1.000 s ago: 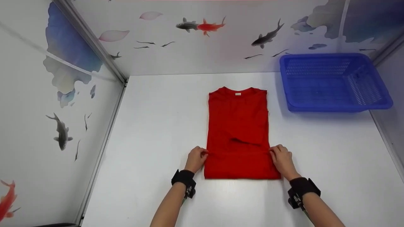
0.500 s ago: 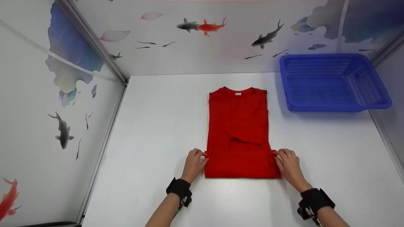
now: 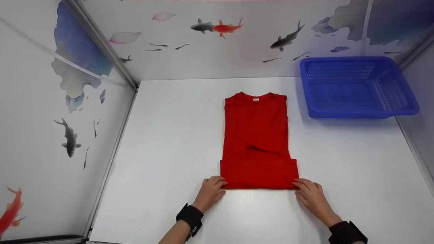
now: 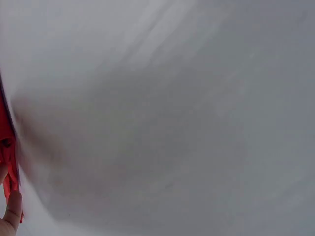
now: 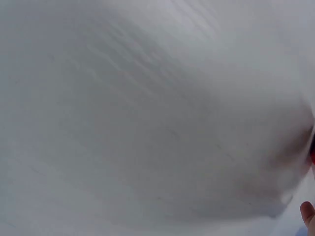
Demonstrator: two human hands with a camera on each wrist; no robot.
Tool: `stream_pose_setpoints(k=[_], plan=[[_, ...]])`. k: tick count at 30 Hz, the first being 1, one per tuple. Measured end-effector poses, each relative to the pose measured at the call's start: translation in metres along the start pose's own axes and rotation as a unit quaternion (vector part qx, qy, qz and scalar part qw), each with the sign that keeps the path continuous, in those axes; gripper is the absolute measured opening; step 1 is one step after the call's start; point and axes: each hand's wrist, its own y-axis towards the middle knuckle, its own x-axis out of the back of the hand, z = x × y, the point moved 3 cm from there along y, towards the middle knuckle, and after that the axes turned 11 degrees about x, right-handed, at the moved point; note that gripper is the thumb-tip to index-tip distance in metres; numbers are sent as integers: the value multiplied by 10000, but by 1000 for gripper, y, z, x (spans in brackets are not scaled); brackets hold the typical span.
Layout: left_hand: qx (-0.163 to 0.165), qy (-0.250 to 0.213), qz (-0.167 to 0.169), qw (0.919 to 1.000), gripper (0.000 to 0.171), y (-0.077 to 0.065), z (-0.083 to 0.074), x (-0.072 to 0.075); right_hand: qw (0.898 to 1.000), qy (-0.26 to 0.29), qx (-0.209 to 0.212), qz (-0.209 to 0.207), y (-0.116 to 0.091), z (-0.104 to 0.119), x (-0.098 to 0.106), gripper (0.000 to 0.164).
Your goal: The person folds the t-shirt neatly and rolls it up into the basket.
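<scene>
Near the middle of the white table (image 3: 162, 142), a red shirt (image 3: 256, 125) lies flat between a person's left hand (image 3: 208, 194) and right hand (image 3: 314, 200), its collar at the far end and its folded lower edge nearest. Each hand meets a near corner of the shirt — the left one at the left corner, the right one at the right. On both, the fingertips touch the cloth while the thumb sits slightly apart from them, just off the shirt's edge; the gap between is narrow and the fingers look relaxed. Turned-up cloth forms a band (image 3: 259, 173) across the lower part, a little wider than the body above it, and a small pale label (image 3: 256, 99) shows at the collar. Black straps (image 3: 190, 216) circle both wrists. Well apart from the hands, at the table's far right corner, stands a blue plastic basket (image 3: 364, 114) (its sides pierced with small slots). Behind rises a wall (image 3: 203, 69) printed with fish (image 3: 287, 39).
</scene>
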Motion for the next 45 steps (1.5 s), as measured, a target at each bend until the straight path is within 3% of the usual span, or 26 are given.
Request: stream_pose_setpoints(k=[4,8,14,18,21,25,30,38,45], plan=[[39,42,-17,10000,33,2,1,-4,9996,-46,131,-242,-1,-2,-5,40],[-74,55,-259,9996,31,4,0,-6,9985,-58,272,-469,-1,-4,-8,39],[-312,16,-703,9970,18,11,1,-12,9966,-232,406,-671,2,-5,-9,36],[-350,63,-786,9963,12,16,-1,-11,9967,-289,336,-674,5,-4,-7,30],[-294,-59,-557,9980,9,16,-4,-3,9984,-293,138,-470,5,-2,-3,25],[-243,-365,113,9990,8,14,-10,14,9997,-136,-132,-184,1,3,7,22],[-163,-789,783,9937,7,17,-14,35,9991,201,-204,-300,0,8,22,22],[474,-1348,1277,9815,13,56,-5,55,9959,419,-10,-808,36,-8,35,13],[1023,-1803,1232,9705,16,94,10,50,9957,459,-286,-748,73,-27,36,15]])
